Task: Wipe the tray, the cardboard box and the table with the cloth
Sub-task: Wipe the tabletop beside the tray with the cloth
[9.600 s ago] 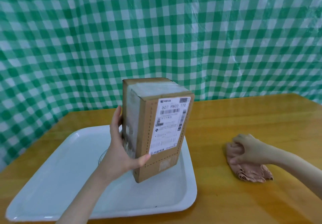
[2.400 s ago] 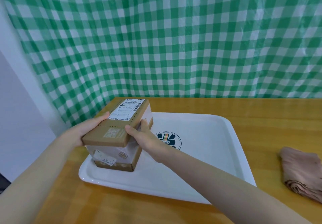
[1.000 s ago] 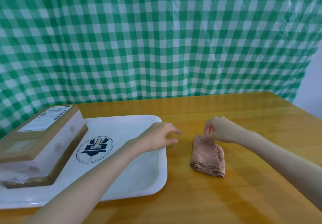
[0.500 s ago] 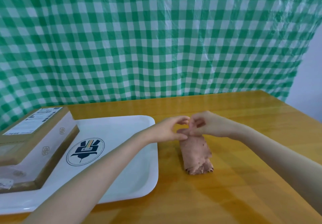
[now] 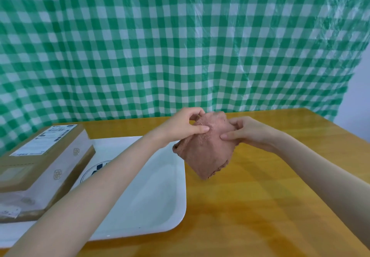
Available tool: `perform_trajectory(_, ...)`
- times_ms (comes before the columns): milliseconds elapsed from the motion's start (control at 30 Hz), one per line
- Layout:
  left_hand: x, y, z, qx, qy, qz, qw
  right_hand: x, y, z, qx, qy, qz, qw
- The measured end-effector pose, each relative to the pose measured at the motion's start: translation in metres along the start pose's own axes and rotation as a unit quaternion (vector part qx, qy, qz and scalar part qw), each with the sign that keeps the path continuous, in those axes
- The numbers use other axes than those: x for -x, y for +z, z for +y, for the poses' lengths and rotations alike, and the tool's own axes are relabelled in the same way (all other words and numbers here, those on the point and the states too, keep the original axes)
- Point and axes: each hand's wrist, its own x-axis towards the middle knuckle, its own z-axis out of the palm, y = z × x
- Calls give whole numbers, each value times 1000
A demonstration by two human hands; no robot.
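A folded pinkish-brown cloth (image 5: 208,152) hangs in the air above the table (image 5: 260,206), just right of the tray's far right corner. My left hand (image 5: 186,126) pinches its upper left edge between thumb and fingers. My right hand (image 5: 244,132) grips its upper right edge. The white tray (image 5: 152,202) lies on the left of the table with a dark round logo partly hidden by my left forearm. The cardboard box (image 5: 40,162) lies flat on the tray's left side, shipping label facing up.
A green and white checked plastic sheet (image 5: 180,46) hangs right behind the table. The table's far right corner (image 5: 304,110) and right edge are in view, with a pale wall (image 5: 358,88) beyond.
Both hands have lifted the cloth off the table and hold it up between them. Before that the box was laid flat on the tray's left side and both hands went to the cloth.
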Motion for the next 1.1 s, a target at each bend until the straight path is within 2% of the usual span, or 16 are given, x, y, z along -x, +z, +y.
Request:
perform_trajectory(100,-4,4,-8,-21,7,60,998,-9,3,-4,42,-52,141,988)
perform_trajectory(167,-5,7,-11,-25,26,96,995,-11,7,-10,80,-107,193,972)
perform_trajectory(233,-2,12,-17,-4,38,109,993,-8,7,-13,107,-130,176,970)
perform_trajectory(300,7,18,-28,-17,41,84,996,-1,5,-10,148,-121,111,975)
perform_trajectory(367,18,30,-44,-75,26,27,996,6,7,3,204,-75,16,976)
perform_trajectory(433,32,45,-57,-132,8,-40,990,10,14,15,273,-11,-80,959)
perform_trajectory(500,43,58,-63,-173,8,-95,980,11,21,22,301,25,-132,944)
perform_trajectory(633,46,60,-62,-177,4,-136,975,3,20,23,281,54,-118,951)
perform_trajectory(733,34,51,-69,-103,-92,-92,986,-6,22,30,256,63,-44,963)
perform_trajectory(800,29,49,-77,-143,-140,-39,979,-12,28,37,284,44,20,958)
perform_trajectory(867,28,50,-81,-238,-166,-10,957,-11,38,43,353,9,38,935)
perform_trajectory(933,29,49,-85,-279,-167,-20,946,-5,51,44,410,-50,-7,911)
perform_trajectory(1033,32,45,-85,-297,-115,-32,947,5,67,54,534,-99,-127,830)
perform_trajectory(1067,34,46,-83,-320,-87,-52,942,7,68,60,559,-104,-140,810)
perform_trajectory(1100,38,48,-80,-356,-53,-79,930,7,67,67,567,-106,-134,806)
